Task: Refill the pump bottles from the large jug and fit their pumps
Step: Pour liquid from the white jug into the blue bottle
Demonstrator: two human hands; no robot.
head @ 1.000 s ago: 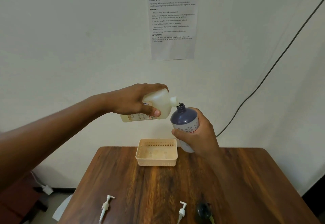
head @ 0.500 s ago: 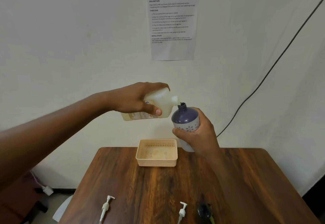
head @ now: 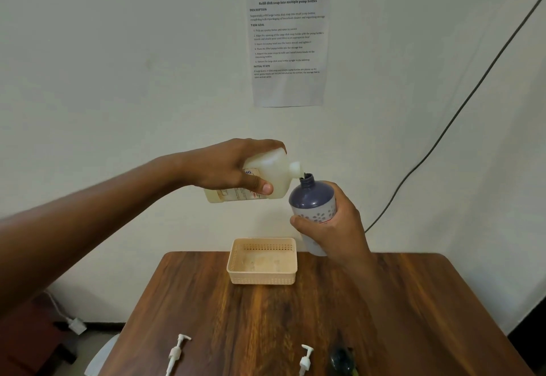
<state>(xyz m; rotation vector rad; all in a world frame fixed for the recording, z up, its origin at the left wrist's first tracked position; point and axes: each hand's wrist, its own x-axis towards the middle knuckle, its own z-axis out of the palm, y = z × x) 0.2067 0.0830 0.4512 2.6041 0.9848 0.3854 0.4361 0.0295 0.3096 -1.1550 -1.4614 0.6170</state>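
Gripping the large jug (head: 266,177) in my left hand (head: 233,169), I hold it tipped nearly horizontal above the counter (head: 266,316), its spout just over the open neck of the pump bottle (head: 313,201). My right hand (head: 334,228) is closed around that bottle, which tilts slightly toward the jug. The jug is translucent white with pale liquid inside; the bottle has a dark blue top and a white flowered body. The beige basket (head: 261,278) on the counter holds nothing. 2 white pumps (head: 177,352) (head: 305,359) lie near the counter's front edge, beside a dark bottle (head: 341,361).
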